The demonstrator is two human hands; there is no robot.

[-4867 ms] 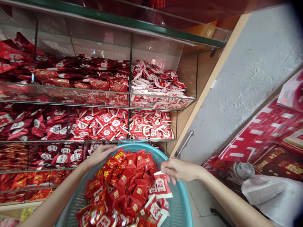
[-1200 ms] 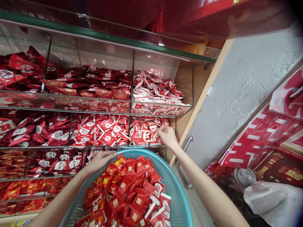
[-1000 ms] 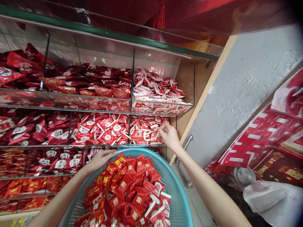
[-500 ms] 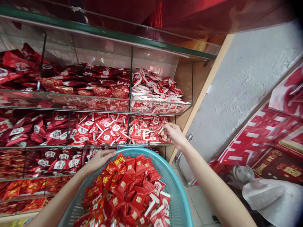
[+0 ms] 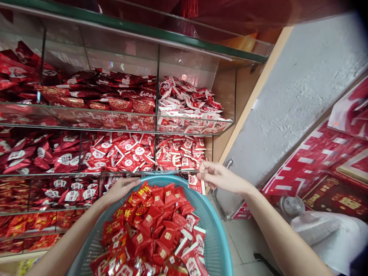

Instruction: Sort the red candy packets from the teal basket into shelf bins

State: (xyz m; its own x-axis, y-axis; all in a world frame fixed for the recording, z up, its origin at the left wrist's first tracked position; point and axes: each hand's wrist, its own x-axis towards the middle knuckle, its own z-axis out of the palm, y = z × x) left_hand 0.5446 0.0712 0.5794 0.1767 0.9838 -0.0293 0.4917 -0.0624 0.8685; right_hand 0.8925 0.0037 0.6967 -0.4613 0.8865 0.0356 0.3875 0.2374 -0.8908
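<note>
My right hand (image 5: 216, 176) pinches a small red and white wrapped packet (image 5: 196, 183) over the right rim of a blue plastic basket (image 5: 220, 214). The basket holds a heap of red wrapped packets (image 5: 161, 222), some with gold print and some with white ends. On the basket's far left rim lies my left hand (image 5: 123, 190), its fingers gripping the edge; the thumb is hidden. Just beyond the basket, a shelf compartment (image 5: 184, 153) contains similar red and white packets.
Glass-divided shelves (image 5: 120, 124) full of red packets rise ahead and to the left. A wooden side panel (image 5: 253, 103) and a rough grey wall (image 5: 293, 88) stand to the right. A white plastic bag (image 5: 330, 237) and a small fan (image 5: 291, 206) sit at lower right.
My right hand has come out of the shelf compartment, down and toward the basket, with a packet in its fingers. My left hand stays on the rim.
</note>
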